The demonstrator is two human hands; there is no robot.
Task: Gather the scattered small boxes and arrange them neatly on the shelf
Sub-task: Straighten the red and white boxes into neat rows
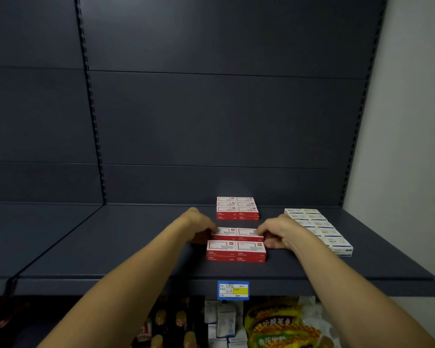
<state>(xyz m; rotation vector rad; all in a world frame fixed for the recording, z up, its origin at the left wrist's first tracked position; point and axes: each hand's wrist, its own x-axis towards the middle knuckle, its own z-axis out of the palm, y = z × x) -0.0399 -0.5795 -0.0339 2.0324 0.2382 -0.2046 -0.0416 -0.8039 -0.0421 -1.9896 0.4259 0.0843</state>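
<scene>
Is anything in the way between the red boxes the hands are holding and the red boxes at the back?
Nothing visible. The left hand and right hand grip the middle red boxes. Only bare shelf lies between them and the back red stack.

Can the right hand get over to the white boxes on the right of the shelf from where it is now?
Probably yes. The right hand holds the middle red boxes, and the white boxes lie just beyond its wrist on the same shelf, with nothing between. It must let go first.
</scene>
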